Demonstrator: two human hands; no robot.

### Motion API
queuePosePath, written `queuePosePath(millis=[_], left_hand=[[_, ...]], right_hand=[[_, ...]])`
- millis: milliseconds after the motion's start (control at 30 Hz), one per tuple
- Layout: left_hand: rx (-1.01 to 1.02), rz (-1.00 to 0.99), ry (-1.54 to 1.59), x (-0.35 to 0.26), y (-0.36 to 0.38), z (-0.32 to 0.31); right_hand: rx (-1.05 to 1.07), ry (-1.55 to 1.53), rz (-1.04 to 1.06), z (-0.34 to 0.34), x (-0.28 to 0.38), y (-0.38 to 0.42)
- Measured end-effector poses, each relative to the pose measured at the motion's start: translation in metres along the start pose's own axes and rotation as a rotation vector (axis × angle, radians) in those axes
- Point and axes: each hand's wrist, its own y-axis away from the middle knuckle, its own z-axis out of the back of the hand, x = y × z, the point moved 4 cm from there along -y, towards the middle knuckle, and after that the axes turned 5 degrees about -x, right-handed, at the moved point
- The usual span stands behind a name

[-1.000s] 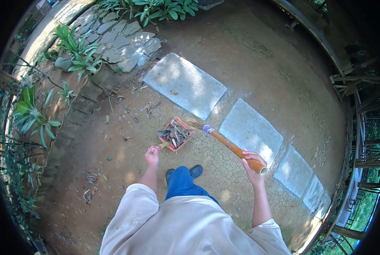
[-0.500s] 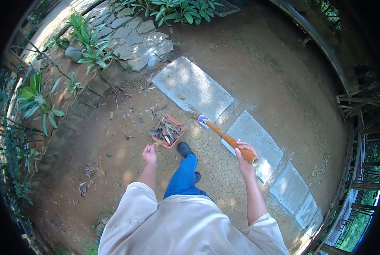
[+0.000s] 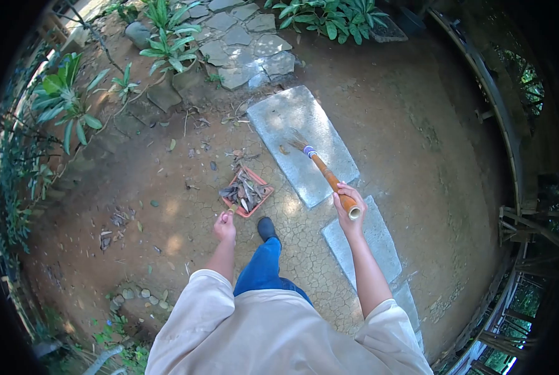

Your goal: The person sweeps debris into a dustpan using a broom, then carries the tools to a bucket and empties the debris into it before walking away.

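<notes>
My right hand (image 3: 349,201) grips the light, stiff-looking broom (image 3: 326,172) up top. My left hand (image 3: 225,227) closes on the dustpan (image 3: 262,203) handle; leaves (image 3: 245,189) could spill.

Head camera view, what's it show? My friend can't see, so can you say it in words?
Seen from above, the left hand holds a reddish pan heaped with dry leaves, and the right hand holds a broom, bristles over a pale slab. Brown dirt lies around, with green plants toward the top.
</notes>
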Motion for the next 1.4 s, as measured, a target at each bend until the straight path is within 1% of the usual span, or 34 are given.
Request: queuePosePath(millis=[100, 200, 233, 300, 333, 433, 600, 633, 733, 833, 967, 1067, 1133, 1267, 1400], left_hand=[[-0.007, 0.024, -0.002, -0.005, 0.0, -0.005], [-0.018, 0.027, -0.089, -0.005, -0.007, -0.007], [-0.024, 0.028, -0.129, -0.009, -0.008, -0.008], [-0.011, 0.03, -0.078, -0.013, -0.008, -0.007], [-0.007, 0.029, -0.05, -0.013, -0.009, -0.006], [-0.019, 0.016, -0.017, -0.011, -0.015, -0.002], [-0.045, 0.028, 0.092, -0.007, -0.014, 0.013], [-0.054, 0.039, 0.104, -0.001, -0.016, 0.015], [-0.112, 0.055, 0.001, 0.005, -0.013, 0.024], [-0.143, 0.123, 0.117, 0.007, -0.007, 0.029], [-0.221, 0.127, 0.093, 0.017, -0.006, 0.037], [-0.263, 0.148, 0.063, 0.012, -0.005, 0.041], [-0.27, 0.151, -0.002, 0.015, -0.004, 0.042], [-0.275, 0.156, 0.098, 0.034, -0.012, 0.036], [-0.264, 0.19, 0.153, 0.023, -0.007, 0.037]], right_hand=[[0.137, 0.012, 0.066, -0.023, -0.015, -0.02], [0.226, -0.05, -0.054, -0.019, -0.017, -0.032], [0.208, -0.112, -0.134, -0.013, -0.018, -0.035], [0.173, -0.232, -0.288, 0.004, -0.016, -0.034], [0.206, -0.234, -0.292, 0.01, -0.01, -0.033], [0.219, -0.314, -0.274, 0.014, 0.013, -0.031], [0.23, -0.293, -0.177, 0.002, 0.029, -0.05], [0.239, -0.271, -0.155, -0.004, 0.031, -0.056], [0.269, -0.236, -0.096, -0.028, 0.033, -0.071], [0.293, -0.217, -0.056, -0.058, 0.022, -0.078], [0.323, -0.165, -0.013, -0.099, 0.006, -0.083], [0.402, -0.135, 0.061, -0.12, 0.004, -0.086], [0.456, -0.127, 0.053, -0.129, 0.001, -0.084], [0.558, -0.133, -0.018, -0.124, -0.005, -0.074], [0.561, -0.264, -0.188, -0.097, -0.003, -0.07]])
